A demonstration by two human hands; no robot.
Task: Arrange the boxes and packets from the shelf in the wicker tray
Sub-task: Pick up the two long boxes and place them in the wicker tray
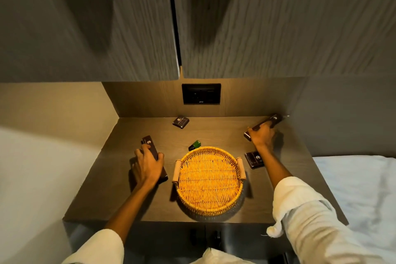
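An oval wicker tray (234, 196) with two wooden handles sits at the middle front of the dark wooden shelf (111, 195), with nothing inside it. My left hand (147, 165) is closed over a long dark box (149, 143) lying left of the tray. My right hand (262, 136) grips another long dark box (271, 120) at the back right corner. A small square dark box (181, 121) lies at the back centre. A second small dark box (255, 159) lies right of the tray, partly under my forearm. A small green bottle (194, 145) lies on its side behind the tray.
Closed cupboard doors (128, 28) hang above the shelf. A black socket panel (201, 93) is set in the back wall. A white bed sheet (360, 188) lies to the right, and side walls close the shelf in left and right.
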